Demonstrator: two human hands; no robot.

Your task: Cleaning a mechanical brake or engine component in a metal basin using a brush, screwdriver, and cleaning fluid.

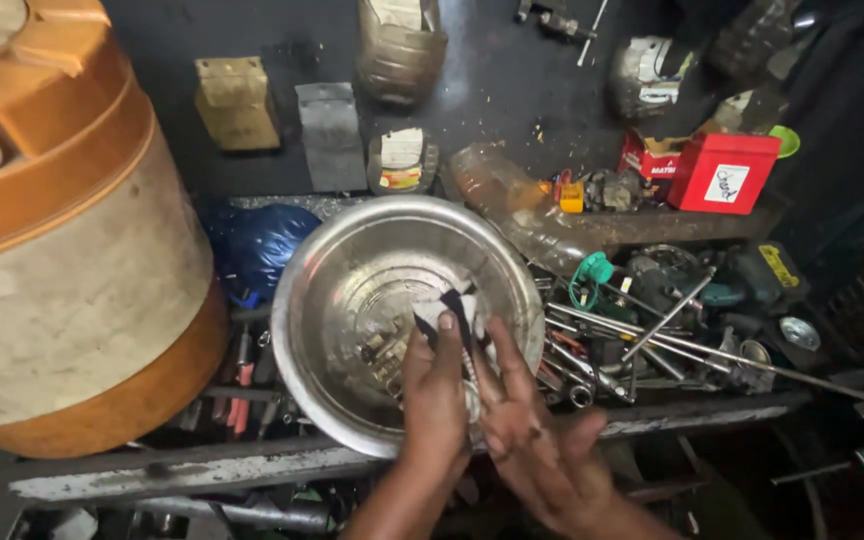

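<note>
Your left hand (434,385) and right hand (527,430) pinch a white-and-dark rag (449,312), long axis pointing away, inside the round steel bowl (327,270), crowded between the orange-banded drum (72,250) and scattered wrenches (652,340).

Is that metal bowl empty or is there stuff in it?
Not empty. The bowl holds small metal parts on its bottom, and both hands, left and right, hold a rag over it.
</note>
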